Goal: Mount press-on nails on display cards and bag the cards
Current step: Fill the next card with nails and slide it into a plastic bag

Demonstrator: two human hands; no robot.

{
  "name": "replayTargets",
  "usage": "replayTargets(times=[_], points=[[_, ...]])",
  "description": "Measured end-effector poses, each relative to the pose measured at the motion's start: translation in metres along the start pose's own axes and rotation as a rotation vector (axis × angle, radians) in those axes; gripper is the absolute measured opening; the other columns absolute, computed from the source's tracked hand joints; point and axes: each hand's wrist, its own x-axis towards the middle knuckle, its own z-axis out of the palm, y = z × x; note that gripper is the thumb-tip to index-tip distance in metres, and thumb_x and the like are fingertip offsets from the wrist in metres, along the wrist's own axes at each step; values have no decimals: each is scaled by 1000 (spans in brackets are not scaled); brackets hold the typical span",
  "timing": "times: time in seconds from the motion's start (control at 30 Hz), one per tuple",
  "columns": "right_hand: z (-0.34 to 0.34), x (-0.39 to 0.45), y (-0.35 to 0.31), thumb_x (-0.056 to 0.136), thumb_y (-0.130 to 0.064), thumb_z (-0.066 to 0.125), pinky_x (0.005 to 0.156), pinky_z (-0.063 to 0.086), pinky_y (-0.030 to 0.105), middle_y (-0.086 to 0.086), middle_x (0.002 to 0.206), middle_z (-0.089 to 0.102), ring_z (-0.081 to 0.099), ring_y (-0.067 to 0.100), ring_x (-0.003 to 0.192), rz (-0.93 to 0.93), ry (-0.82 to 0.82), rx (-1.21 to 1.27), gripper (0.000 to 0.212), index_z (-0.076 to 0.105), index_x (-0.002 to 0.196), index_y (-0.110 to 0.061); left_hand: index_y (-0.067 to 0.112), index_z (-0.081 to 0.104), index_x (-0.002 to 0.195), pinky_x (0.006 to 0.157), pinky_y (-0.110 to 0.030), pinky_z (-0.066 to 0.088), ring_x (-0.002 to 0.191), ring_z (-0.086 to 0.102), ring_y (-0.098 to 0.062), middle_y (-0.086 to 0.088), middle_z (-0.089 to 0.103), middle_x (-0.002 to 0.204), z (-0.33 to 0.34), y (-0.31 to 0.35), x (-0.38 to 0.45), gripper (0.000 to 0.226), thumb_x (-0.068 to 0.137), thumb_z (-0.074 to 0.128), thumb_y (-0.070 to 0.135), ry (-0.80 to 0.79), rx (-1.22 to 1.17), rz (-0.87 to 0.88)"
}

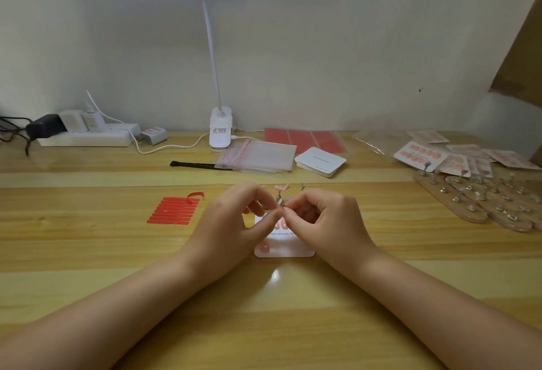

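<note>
- Wooden counter (88,252) against a pale wall, lit by a clip lamp (220,129) at the back.
- I see both hands meeting over a white display card (286,251) at centre. My left hand (234,223) and right hand (322,220) have fingertips pinched together on something tiny; I judge it a press-on nail or its metal holder, but it is too small to tell.
- That card carries a few pink nails near its left and top edges, so I judge it only partly filled.
- Just behind the hands stand small holders with a pink nail (282,187) still on top.
- Far right: finished cards (422,154), some apparently bagged, beside wooden holder boards (457,205) that look mostly stripped.
- Left: red adhesive strips (173,211), one peeled up.
- Behind: clear zip bags (258,155), a stack of blank cards (321,161), red sheets (305,138), a black brush (196,163), a power strip (88,135).
- Nothing blocks the card; bagging it remains.
</note>
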Motion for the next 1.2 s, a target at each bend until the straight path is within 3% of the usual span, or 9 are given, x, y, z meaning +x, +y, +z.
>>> replayTargets(times=[0.2,0.33,0.47,0.57,0.67,0.77,0.87,1.1,1.2], points=[[0,0,0,79,-8,74,54,41,10,-7,60,67,60,3,55,9,16,26,10,72,71,-15,13,67,83,65,-18,43,74,57,-10,11,63,78,1,0,4,6,84,73,14,41,-12,-67],[2,1,1,81,-11,74,53,40,9,-8,56,65,59,1,53,24,11,38,10,71,72,-14,17,64,84,64,-24,45,74,58,-14,7,63,77,1,0,4,5,87,69,17,57,-87,-119],[-6,8,7,86,-18,71,55,53,27,0,59,67,65,8,53,143,81,92,13,67,74,-15,17,62,87,72,-36,53,74,62,-16,6,66,79,-6,0,6,18,85,62,36,67,-272,-270],[-8,9,9,87,-20,70,58,57,34,2,64,70,68,13,58,187,88,122,11,67,77,-19,18,63,88,73,-35,54,77,63,-12,7,67,81,-6,-3,6,15,86,64,33,86,-271,-328],[-6,10,9,86,-19,71,54,56,26,1,67,70,69,13,61,209,72,161,11,68,76,-22,26,58,88,76,-33,50,88,60,-6,12,66,92,-3,-11,6,6,92,62,29,119,-20,-356],[-7,14,14,84,-25,73,54,49,18,-7,61,66,60,2,55,186,82,33,13,69,72,-27,28,53,83,90,-43,45,102,57,-17,7,66,102,-2,-16,7,13,94,57,34,43,181,-499],[-10,17,19,82,-30,75,49,35,11,-11,51,56,49,-1,50,211,76,-58,17,70,66,-24,26,55,82,90,-45,46,96,60,-17,7,66,89,-1,-17,8,14,93,58,32,-3,137,-555],[-9,20,25,84,-32,73,50,34,13,-13,48,52,48,-2,52,243,44,-136,25,67,60,-34,26,57,79,85,-33,50,98,61,-7,12,67,92,1,-12,8,13,89,64,27,-65,30,-471],[-8,23,28,85,-29,72,51,34,13,-13,50,52,47,2,50,263,50,-185,20,72,67,-22,27,56,78,86,-34,50,100,62,-7,12,68,93,0,-13,7,14,89,65,27,-73,20,-456]])
